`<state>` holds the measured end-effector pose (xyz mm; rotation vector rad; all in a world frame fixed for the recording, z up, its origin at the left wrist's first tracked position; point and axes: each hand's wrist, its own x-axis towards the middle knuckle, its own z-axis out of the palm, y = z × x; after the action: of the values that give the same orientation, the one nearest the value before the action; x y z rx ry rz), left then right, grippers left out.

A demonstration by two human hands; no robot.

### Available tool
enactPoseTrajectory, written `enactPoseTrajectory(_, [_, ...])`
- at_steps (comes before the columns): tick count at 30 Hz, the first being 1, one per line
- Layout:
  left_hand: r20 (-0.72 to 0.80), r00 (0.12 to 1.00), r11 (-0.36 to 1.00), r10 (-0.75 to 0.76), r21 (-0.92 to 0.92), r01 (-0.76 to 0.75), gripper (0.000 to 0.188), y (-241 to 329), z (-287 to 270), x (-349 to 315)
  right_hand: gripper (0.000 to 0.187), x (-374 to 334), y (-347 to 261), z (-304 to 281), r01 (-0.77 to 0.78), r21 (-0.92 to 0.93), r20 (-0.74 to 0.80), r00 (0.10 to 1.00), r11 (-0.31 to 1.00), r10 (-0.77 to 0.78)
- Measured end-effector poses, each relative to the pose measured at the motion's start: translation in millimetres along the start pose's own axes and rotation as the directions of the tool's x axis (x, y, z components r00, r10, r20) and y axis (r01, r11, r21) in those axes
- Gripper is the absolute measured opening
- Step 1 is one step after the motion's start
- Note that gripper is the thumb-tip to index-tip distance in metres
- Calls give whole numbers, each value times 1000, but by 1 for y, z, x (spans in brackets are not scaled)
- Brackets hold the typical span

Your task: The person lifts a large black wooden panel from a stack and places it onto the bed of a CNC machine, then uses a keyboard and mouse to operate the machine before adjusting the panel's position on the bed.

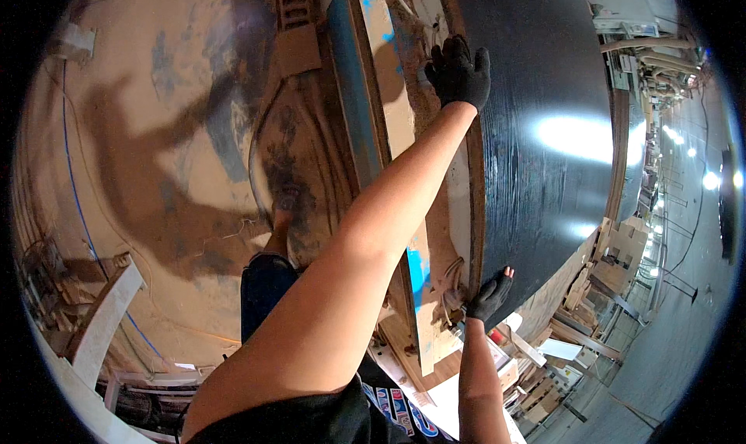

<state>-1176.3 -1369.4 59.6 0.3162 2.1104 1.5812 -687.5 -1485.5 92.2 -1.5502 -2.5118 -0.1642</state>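
A large black board [536, 125] with a glossy wood-grain face lies to my right. Reaching far ahead, my left hand [458, 75], in a dark glove, is bent over the board's near edge; its fingers are partly hidden. My right hand [490, 295] wears a dark glove with bare fingertips showing. It lies on the board's lower corner, fingers stretched over the black face. Beneath my left forearm runs a long, narrow tan board [396, 110] with blue paint marks.
Brown floor [179, 250] with dust and dark patches spreads to the left. A blue cable [74, 164] crosses it, near a curved pale piece [107, 320]. Stacked wood pieces [575, 320] stand beyond the board at right. My foot [287, 199] is beside dark cables.
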Motion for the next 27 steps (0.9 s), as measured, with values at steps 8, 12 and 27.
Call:
enactPoseTrajectory(8, [-4,999,999,-52,-5,52,71,-7,10,-3,47,2,-5,-2,45,2,-6,999,999,-45])
enactPoseTrajectory(12, [75,997,999,-16,-45,20,71,-12,0,0,47,3,-7,0,41,12,-25,999,999,-41])
enactPoseTrajectory(27, [184,983,1000,3,-18,0,77,-5,-6,55,50,-2,-2,2,28,-31,-20,999,999,-29])
